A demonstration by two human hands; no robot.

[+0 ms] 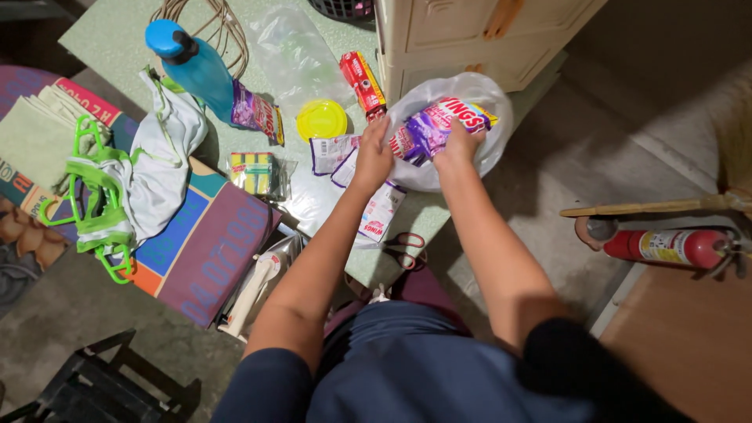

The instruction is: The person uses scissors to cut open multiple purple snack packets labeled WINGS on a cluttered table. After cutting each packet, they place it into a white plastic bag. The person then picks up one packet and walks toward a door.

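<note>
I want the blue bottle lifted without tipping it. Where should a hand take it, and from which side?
Best around the narrow neck just below the cap of the blue bottle. It lies on its side, cap toward the upper left, its base against a purple sachet. Come from above on the left, where the neck is free; a white cloth crowds the lower side.

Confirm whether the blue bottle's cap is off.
No, the blue bottle lies on the green mat with its blue cap on, far from both hands.
</note>
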